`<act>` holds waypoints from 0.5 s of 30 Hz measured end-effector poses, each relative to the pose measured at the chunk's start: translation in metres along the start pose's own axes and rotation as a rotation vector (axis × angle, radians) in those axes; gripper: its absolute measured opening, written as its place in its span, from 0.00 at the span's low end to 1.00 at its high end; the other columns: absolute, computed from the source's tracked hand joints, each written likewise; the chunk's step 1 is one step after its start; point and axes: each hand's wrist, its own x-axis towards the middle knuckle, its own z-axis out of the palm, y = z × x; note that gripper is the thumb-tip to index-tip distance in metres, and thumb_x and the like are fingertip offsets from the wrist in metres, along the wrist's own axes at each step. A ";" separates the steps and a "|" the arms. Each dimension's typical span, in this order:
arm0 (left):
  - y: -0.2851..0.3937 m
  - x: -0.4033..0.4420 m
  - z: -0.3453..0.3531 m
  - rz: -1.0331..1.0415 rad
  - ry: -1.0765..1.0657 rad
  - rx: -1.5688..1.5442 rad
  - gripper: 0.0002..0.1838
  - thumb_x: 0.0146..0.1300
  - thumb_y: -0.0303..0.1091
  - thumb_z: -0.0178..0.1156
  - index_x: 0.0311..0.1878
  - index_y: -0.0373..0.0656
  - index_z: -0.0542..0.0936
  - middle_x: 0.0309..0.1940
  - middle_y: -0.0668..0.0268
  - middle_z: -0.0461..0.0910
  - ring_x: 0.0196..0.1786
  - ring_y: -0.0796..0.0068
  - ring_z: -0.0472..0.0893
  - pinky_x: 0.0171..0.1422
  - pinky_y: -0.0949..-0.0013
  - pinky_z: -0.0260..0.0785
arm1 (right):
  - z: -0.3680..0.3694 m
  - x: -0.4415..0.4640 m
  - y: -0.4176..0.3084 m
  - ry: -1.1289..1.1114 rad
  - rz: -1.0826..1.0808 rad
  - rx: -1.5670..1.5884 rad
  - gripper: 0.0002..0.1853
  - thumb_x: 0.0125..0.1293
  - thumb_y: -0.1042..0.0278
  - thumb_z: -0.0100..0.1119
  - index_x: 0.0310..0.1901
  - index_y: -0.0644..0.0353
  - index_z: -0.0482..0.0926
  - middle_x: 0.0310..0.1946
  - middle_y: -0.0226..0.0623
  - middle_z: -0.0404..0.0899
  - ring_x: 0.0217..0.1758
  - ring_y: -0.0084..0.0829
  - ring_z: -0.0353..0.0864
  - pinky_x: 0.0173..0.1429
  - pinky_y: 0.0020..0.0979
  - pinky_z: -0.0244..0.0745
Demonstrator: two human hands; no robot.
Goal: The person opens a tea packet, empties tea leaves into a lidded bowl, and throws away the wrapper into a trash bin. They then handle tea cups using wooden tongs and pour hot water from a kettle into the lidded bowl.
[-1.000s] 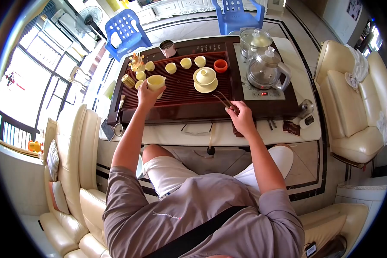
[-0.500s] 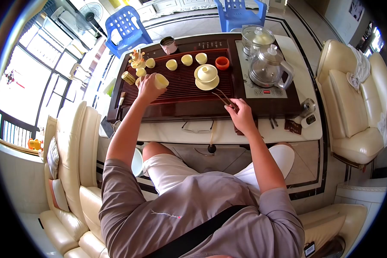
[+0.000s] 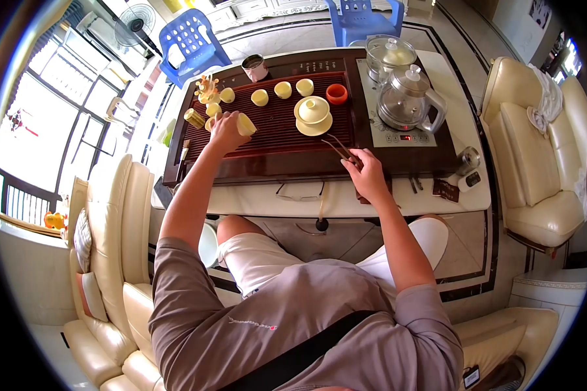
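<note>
My left hand is closed around a pale yellow pitcher, tipped to one side above the left part of the slatted tea tray. The fingers hide much of the pitcher. Tea tweezers are in the closed fingers of my right hand, their tips over the tray's front edge. Beyond those tips stands a lidded gaiwan on its saucer. Pale yellow teacups stand in a loose row at the back, and a small yellow cup sits just past my left hand.
On the right, a glass kettle and a glass pot rest on a heating panel. A red cup is beside the gaiwan. Eyeglasses lie at the front. A figurine and a bamboo holder stand at left.
The pitcher in my left hand has tilted further, and its mouth shows narrower. My right hand with the tweezers stays nearly in place.
</note>
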 end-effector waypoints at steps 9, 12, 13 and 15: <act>-0.002 0.005 0.005 0.078 0.031 0.068 0.43 0.40 0.44 0.78 0.63 0.43 0.74 0.57 0.56 0.75 0.66 0.50 0.68 0.70 0.45 0.58 | -0.002 0.000 -0.001 0.004 -0.017 -0.010 0.17 0.64 0.70 0.70 0.51 0.69 0.81 0.36 0.40 0.79 0.31 0.30 0.79 0.37 0.30 0.76; 0.002 0.008 0.000 0.087 -0.008 0.110 0.46 0.41 0.43 0.78 0.66 0.43 0.72 0.58 0.56 0.75 0.68 0.52 0.67 0.72 0.47 0.56 | -0.001 0.000 0.001 0.007 -0.028 -0.013 0.17 0.64 0.70 0.70 0.51 0.69 0.81 0.35 0.40 0.79 0.30 0.29 0.79 0.37 0.30 0.76; 0.005 0.009 -0.003 0.071 -0.050 0.148 0.49 0.41 0.44 0.79 0.70 0.43 0.70 0.60 0.57 0.74 0.70 0.53 0.67 0.74 0.47 0.54 | -0.001 0.000 0.002 0.016 -0.046 -0.008 0.17 0.64 0.70 0.70 0.51 0.69 0.81 0.35 0.39 0.79 0.30 0.29 0.79 0.36 0.30 0.76; 0.007 0.010 -0.004 0.080 -0.045 0.170 0.49 0.42 0.43 0.79 0.71 0.43 0.69 0.60 0.57 0.74 0.69 0.53 0.67 0.74 0.47 0.54 | -0.001 -0.001 0.001 0.015 -0.036 0.005 0.17 0.64 0.70 0.70 0.51 0.69 0.81 0.35 0.39 0.79 0.30 0.30 0.79 0.36 0.30 0.76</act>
